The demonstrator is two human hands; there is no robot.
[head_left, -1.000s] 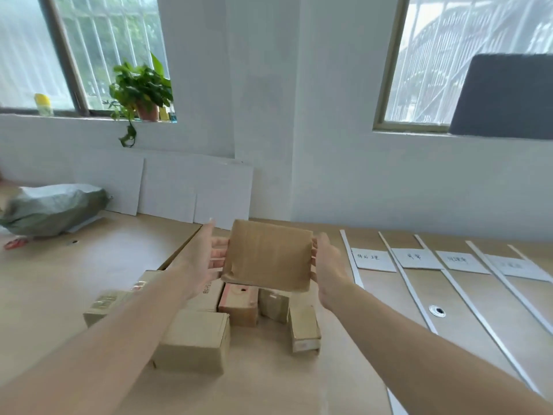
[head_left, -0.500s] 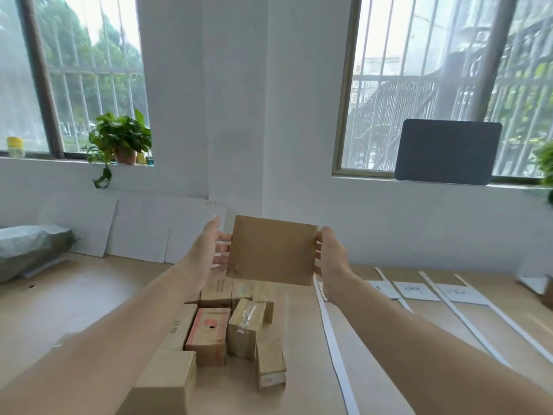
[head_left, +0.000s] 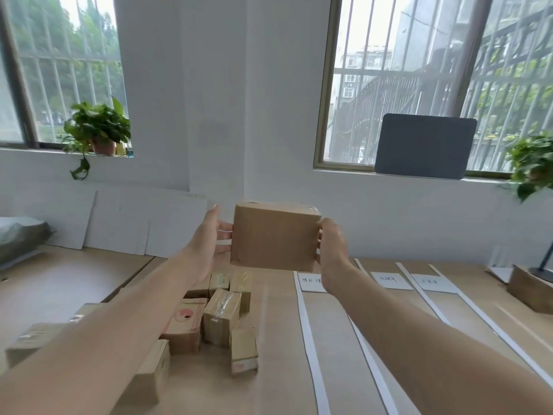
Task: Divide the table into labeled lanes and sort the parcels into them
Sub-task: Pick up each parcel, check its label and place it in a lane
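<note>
White strips [head_left: 309, 339] and paper labels [head_left: 387, 280] mark lanes on the table [head_left: 284, 378], so dividing looks done. Sorting seems barely begun: our left hand [head_left: 209, 244] and right hand [head_left: 332, 250] grip one parcel [head_left: 273, 238] by its side edges, held up above the unsorted pile [head_left: 221, 313]

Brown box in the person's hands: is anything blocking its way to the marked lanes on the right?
Nothing visible does. The left hand and right hand hold the box in the air; the lanes between the white strips lie below to its right, holding only paper labels at their far ends.
</note>
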